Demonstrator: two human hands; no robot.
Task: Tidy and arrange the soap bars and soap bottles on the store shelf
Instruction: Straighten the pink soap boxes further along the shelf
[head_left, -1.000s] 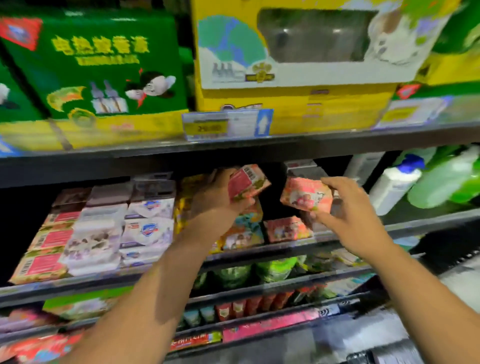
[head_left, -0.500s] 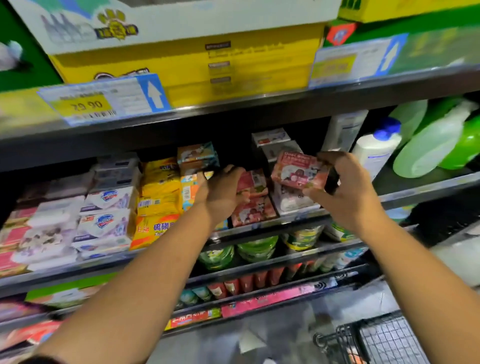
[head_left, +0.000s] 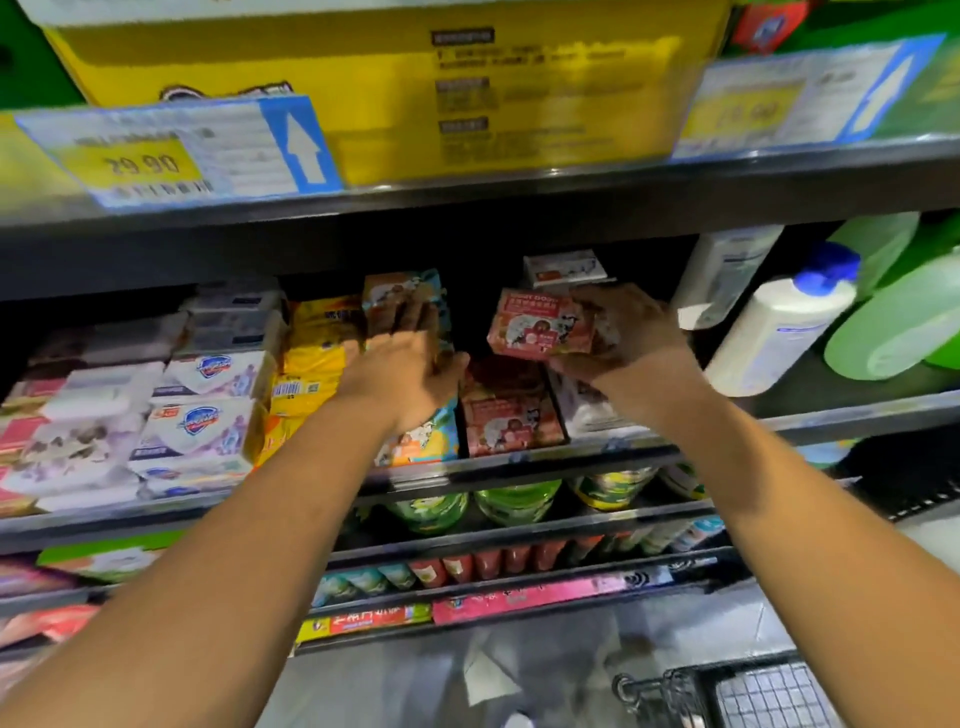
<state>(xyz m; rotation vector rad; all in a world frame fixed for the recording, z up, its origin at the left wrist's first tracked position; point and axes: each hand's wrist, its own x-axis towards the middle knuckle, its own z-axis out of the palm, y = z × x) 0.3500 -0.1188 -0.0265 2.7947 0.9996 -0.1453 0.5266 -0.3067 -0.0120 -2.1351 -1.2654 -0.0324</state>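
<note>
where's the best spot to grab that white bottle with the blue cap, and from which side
Grip the white bottle round its wide middle, likely from the front: it leans with its long side facing out, the green bottle crowds its right, and the blue cap looks too narrow for a hold.

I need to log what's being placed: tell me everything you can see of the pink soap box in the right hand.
The pink soap box is a small rectangular carton, cardboard by its look, printed with white cartoon figures and blurred pale lettering. It looks closed. The right hand grips its right end, holding it slightly tilted, face toward the camera, above similar red boxes on the shelf.
</note>
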